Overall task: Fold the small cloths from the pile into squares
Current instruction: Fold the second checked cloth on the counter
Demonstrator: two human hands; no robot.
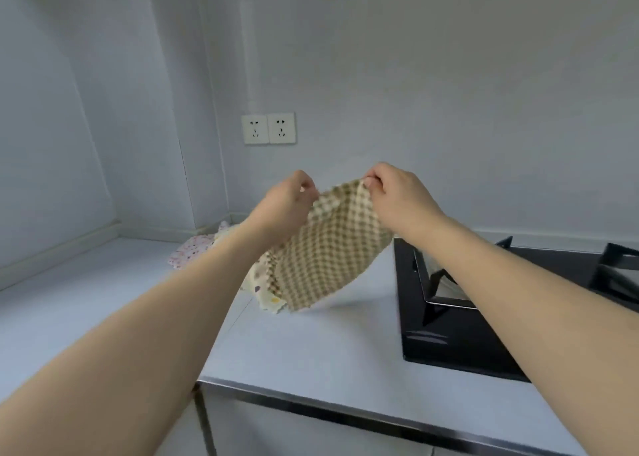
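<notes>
Left of centre, a pile of soft printed cloths (193, 253) lies crumpled on my smooth white countertop (311, 345). At centre, my left hand (288, 196) and right hand (397, 193) each pinch an upper corner of a beige checked cloth (328, 248), which hangs limp, its lower edge near the counter. At right, a glossy black stove (449, 345) with angular grates.
</notes>
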